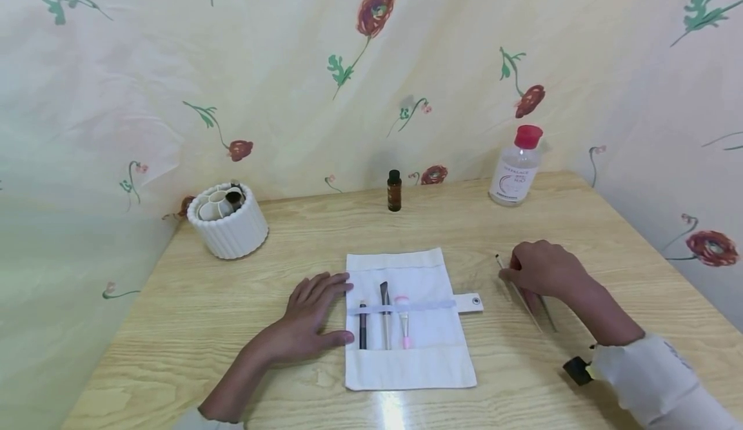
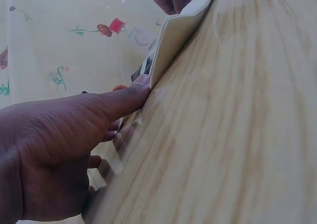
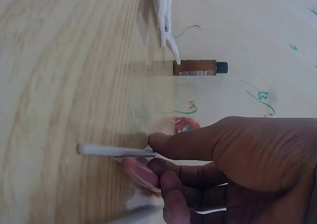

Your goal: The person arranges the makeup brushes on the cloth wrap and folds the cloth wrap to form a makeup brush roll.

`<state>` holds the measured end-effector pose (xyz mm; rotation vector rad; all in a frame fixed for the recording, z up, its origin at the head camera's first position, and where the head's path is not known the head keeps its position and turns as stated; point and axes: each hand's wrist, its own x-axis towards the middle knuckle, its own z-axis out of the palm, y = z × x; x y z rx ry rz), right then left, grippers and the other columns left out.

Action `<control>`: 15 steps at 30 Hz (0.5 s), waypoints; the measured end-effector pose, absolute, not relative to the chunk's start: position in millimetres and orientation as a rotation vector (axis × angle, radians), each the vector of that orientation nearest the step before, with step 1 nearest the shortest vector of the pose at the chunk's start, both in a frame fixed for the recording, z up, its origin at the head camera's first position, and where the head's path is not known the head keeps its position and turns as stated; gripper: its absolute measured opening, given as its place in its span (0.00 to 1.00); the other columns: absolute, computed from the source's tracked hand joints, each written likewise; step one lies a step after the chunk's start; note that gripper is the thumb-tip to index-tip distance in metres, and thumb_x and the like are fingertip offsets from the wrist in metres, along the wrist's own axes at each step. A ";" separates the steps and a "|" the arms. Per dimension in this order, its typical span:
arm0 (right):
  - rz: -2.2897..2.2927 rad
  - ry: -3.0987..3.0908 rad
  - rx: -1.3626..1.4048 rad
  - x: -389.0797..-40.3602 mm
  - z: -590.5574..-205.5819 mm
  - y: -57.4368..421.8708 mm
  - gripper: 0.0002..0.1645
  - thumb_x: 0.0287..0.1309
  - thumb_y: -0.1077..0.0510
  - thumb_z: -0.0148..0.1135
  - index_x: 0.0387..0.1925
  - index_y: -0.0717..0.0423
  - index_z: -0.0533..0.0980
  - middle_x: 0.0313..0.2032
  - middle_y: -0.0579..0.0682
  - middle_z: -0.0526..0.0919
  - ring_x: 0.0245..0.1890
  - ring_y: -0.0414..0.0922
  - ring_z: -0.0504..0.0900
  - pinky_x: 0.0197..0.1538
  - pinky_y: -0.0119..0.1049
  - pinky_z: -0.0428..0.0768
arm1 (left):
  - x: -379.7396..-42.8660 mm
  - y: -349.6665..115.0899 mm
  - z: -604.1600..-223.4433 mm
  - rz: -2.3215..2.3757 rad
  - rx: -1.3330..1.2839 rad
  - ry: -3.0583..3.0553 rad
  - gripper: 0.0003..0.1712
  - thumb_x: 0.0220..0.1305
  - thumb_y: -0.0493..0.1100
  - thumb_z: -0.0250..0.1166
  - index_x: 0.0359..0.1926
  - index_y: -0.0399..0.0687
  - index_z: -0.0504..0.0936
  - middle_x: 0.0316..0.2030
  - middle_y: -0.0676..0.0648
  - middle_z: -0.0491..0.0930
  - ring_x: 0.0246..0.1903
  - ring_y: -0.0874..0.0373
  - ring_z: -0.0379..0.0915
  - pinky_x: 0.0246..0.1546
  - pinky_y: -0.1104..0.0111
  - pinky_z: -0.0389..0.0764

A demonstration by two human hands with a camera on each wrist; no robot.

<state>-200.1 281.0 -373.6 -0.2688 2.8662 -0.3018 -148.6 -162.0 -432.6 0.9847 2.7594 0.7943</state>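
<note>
A white fabric brush roll [image 1: 406,369] lies unfolded, with a dark brush [image 1: 362,327], a dark-bristled angled brush [image 1: 386,307] and a pink-and-white brush [image 1: 404,320] tucked under its band. My left hand [image 1: 313,317] rests at the roll's left edge with fingers extended; in the left wrist view its thumb touches the edge. To the right of the roll, my right hand [image 1: 542,269] pinches a thin pale-handled brush [image 3: 114,150] between thumb and fingers. A second slim stick-like handle [image 1: 547,314] shows below that hand, its other end hidden.
A ribbed white holder [image 1: 232,230] with dark-bristled brushes inside stands at the back left. A small brown bottle [image 1: 394,195] stands at the back middle, a clear red-capped bottle [image 1: 513,175] at the back right. The roll's snap strap [image 1: 469,302] sticks out rightward.
</note>
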 end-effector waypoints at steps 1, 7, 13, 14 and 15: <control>-0.306 2.862 -0.268 -200.4 -373.6 280.8 0.17 0.65 0.49 0.64 0.23 0.52 0.76 0.16 0.45 0.75 0.18 0.43 0.72 0.23 0.37 0.68 | -148.4 -162.1 -432.3 0.792 0.985 2.761 0.49 0.64 0.68 0.63 0.77 0.51 0.56 0.78 0.49 0.47 0.77 0.41 0.34 0.72 0.42 0.31; -0.365 2.825 -0.271 -203.3 -371.5 278.8 0.17 0.66 0.52 0.63 0.21 0.52 0.76 0.16 0.46 0.75 0.18 0.43 0.72 0.22 0.36 0.68 | -148.2 -162.9 -431.1 0.794 0.979 2.754 0.50 0.64 0.69 0.62 0.78 0.52 0.55 0.78 0.50 0.46 0.77 0.42 0.33 0.72 0.44 0.31; -0.543 2.800 -0.283 -209.4 -363.2 275.0 0.13 0.67 0.53 0.59 0.28 0.55 0.79 0.18 0.48 0.78 0.20 0.44 0.75 0.24 0.37 0.71 | -148.5 -163.1 -432.7 0.790 0.991 2.764 0.50 0.64 0.69 0.62 0.77 0.51 0.56 0.78 0.49 0.47 0.77 0.42 0.34 0.72 0.43 0.32; -0.579 2.798 -0.290 -211.0 -361.2 273.5 0.13 0.67 0.53 0.59 0.31 0.57 0.79 0.20 0.48 0.79 0.21 0.44 0.76 0.25 0.38 0.72 | -148.6 -163.1 -432.6 0.789 0.993 2.764 0.50 0.64 0.69 0.62 0.77 0.51 0.56 0.78 0.49 0.47 0.77 0.42 0.34 0.72 0.43 0.32; -0.622 2.794 -0.297 -212.4 -359.2 271.8 0.12 0.67 0.53 0.58 0.33 0.58 0.79 0.22 0.49 0.79 0.23 0.44 0.78 0.26 0.38 0.75 | -148.4 -163.1 -431.6 0.789 0.992 2.759 0.50 0.64 0.69 0.62 0.77 0.51 0.56 0.78 0.49 0.47 0.77 0.42 0.34 0.72 0.43 0.31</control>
